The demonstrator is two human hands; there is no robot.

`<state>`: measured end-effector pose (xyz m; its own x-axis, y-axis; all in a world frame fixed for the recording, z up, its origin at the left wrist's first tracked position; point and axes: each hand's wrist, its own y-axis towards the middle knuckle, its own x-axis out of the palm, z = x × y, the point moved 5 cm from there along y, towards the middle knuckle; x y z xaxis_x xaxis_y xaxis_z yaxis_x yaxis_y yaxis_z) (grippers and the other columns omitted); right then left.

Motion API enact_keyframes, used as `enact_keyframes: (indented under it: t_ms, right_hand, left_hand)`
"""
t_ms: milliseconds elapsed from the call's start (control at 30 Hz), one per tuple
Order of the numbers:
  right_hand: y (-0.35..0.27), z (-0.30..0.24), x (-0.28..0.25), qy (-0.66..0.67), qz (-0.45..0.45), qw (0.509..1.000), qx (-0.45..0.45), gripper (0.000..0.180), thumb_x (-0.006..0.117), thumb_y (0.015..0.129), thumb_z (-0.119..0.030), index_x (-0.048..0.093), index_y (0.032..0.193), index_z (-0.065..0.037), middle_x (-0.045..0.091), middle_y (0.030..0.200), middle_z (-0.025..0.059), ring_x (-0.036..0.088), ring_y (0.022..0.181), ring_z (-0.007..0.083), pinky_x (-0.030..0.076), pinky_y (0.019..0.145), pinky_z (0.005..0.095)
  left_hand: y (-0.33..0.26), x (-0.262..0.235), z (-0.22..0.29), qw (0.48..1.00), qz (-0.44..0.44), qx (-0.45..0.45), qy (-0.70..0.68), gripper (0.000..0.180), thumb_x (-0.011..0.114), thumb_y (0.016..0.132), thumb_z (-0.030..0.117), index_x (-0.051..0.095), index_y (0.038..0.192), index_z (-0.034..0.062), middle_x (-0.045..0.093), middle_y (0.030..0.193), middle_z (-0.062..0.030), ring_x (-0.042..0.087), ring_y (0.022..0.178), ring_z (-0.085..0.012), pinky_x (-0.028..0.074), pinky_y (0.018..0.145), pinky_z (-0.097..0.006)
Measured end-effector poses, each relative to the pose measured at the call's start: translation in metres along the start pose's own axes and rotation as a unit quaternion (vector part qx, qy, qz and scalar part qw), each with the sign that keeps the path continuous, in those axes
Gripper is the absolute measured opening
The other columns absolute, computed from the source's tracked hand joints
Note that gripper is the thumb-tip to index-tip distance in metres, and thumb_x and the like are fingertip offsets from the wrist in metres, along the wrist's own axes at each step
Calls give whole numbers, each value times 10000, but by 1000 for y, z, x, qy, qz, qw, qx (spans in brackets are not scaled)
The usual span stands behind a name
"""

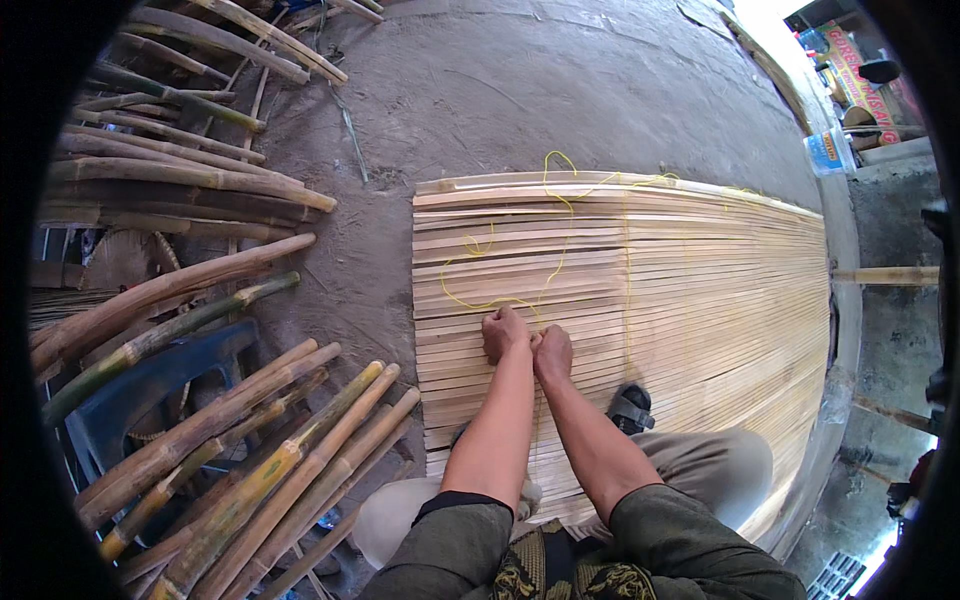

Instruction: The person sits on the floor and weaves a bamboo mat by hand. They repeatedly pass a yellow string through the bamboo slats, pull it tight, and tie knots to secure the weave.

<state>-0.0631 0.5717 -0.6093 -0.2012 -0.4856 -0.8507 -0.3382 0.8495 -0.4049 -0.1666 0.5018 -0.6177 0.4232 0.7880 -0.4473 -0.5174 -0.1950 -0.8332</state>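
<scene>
A wide mat of pale bamboo slats (700,290) lies on the concrete floor in front of me. A thin yellow string (556,212) loops loosely over its left part and runs down to my hands. My left hand (504,334) and my right hand (553,353) sit side by side on the slats near the mat's left edge. Both are closed with fingers curled, and the string's end meets them; the grip itself is hidden under the fingers. My knees and a sandalled foot (631,408) rest on the mat.
Long bamboo poles (250,470) lie stacked at the lower left, with more poles (180,170) piled at the upper left. A blue plastic chair (150,385) stands among them. A plastic cup (827,150) sits on a ledge at the upper right.
</scene>
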Motion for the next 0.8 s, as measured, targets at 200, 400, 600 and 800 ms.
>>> enact_keyframes:
  t_ms: [200,400,600,800]
  right_hand:
    - [8,1,1,-37,12,999,-29,252,649,864,-218,638,879,33,683,918,283,676,895,455,540,820,538]
    - [4,25,-16,127,-14,991,-46,234,665,858,-211,606,922,7,642,912,236,658,937,427,534,821,522]
    - [-1,10,-7,65,-37,988,-133,240,679,893,-238,618,1031,-51,638,995,209,657,889,424,539,825,524]
    - [16,-7,-32,431,-414,790,141,272,670,913,-340,624,873,-74,482,593,16,484,462,202,405,443,360]
  left_hand:
    - [0,-10,4,999,2,54,7,427,542,880,337,712,1073,-5,717,1120,-252,679,1080,-421,520,947,-486]
    - [17,10,-9,994,66,78,23,362,547,869,344,723,1046,81,744,1067,-201,701,1013,-420,541,900,-509]
    - [45,4,-23,990,13,122,-75,299,587,853,288,694,812,13,724,866,-180,684,809,-306,532,755,-416]
    - [25,-6,-32,970,-39,148,-191,172,677,856,241,654,847,71,656,754,-30,570,677,-136,454,636,-288]
